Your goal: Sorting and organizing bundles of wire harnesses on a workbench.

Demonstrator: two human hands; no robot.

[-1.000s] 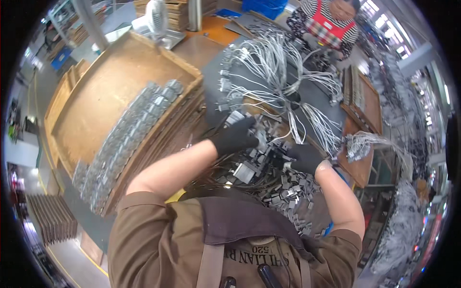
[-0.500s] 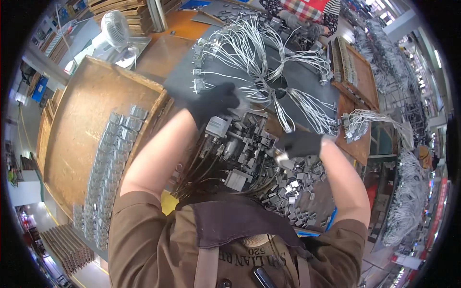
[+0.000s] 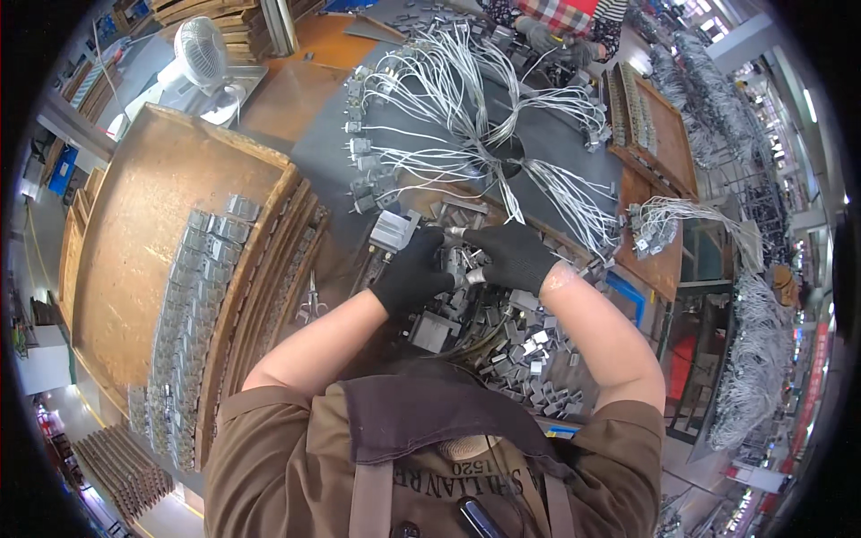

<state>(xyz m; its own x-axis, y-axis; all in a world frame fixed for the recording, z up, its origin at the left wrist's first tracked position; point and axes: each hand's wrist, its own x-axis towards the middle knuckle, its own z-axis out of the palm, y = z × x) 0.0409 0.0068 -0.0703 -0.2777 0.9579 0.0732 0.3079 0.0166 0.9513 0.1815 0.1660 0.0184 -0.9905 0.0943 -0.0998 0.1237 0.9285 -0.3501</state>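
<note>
Both my hands wear black gloves and meet over a metal fixture of blocks and clamps (image 3: 435, 332). My left hand (image 3: 415, 273) is closed at the fixture's middle, its fingertips bent in towards the other hand. From the right, my right hand (image 3: 513, 255) reaches in with pale fingertips showing past the glove, bent around the same spot. Small silvery metal pieces lie between the two sets of fingers; which of them is gripped cannot be made out. Just beyond my left hand sits a grey metal block (image 3: 392, 230).
Loose metal housings (image 3: 538, 359) are heaped right of the fixture. Bundled white cables (image 3: 457, 90) spread over the dark table (image 3: 314, 134) ahead. At left, a wooden tray (image 3: 134, 242) carries rows of grey parts (image 3: 193, 296); scissors (image 3: 312, 303) lie beside it. Another person's gloved hands (image 3: 560, 40) work across the table.
My left hand has come back towards me from the cables' near edge to the fixture. My right hand has moved left to join it. The view has shifted slightly.
</note>
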